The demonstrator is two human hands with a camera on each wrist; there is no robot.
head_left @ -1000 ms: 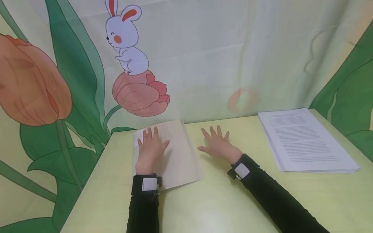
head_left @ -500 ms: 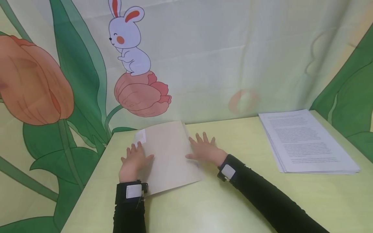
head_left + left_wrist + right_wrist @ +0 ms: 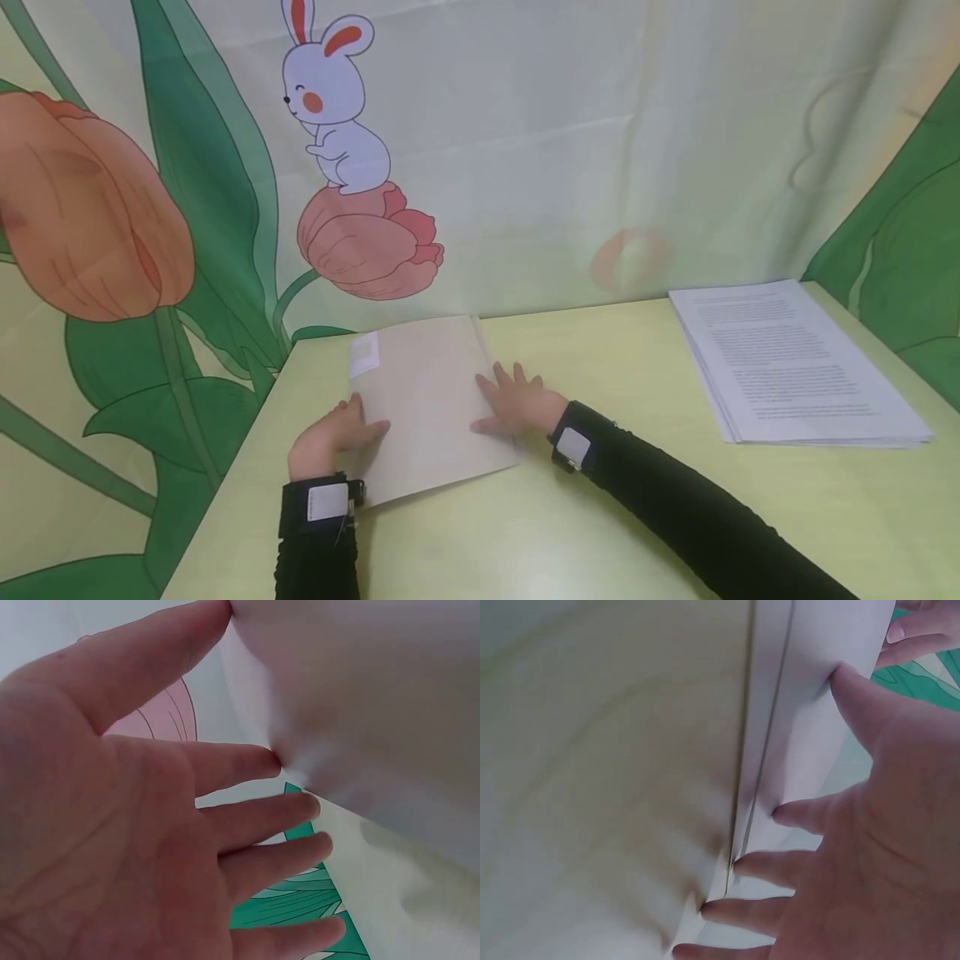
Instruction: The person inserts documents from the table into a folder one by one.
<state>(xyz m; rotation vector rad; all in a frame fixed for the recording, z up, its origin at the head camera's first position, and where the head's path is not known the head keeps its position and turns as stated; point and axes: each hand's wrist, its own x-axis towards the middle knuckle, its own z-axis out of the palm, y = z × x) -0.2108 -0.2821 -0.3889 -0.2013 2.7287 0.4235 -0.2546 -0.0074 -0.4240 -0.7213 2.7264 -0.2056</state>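
- So the cream booklet (image 3: 427, 400) (could be a folder, hard to say) sits on the left half of the table (image 3: 592, 350), its far edge close to the wall hanging (image 3: 525, 167), a bit skewed. The white label (image 3: 364, 357) is up in its far left corner.
- Left hand (image 3: 330, 433) is on the booklet's left side: thumb over the cover, index at the edge, gap between them pretty wide. The other fingers look nearly straight. Can't tell if any reach underneath.
- Right hand (image 3: 519, 407) covers the right edge, fingers spread wide. The right wrist view has thumb and index tips on the cover and the rest along the layered edge.
- Why both sides? My guess: pressure from left and right stops it skidding or twisting, and would keep loose layers lined up. Neither hand looks like it's gripping hard.
- The stack of printed sheets (image 3: 787, 358) lies flat on the right, well apart from both hands, so it's probably just out of the way there.
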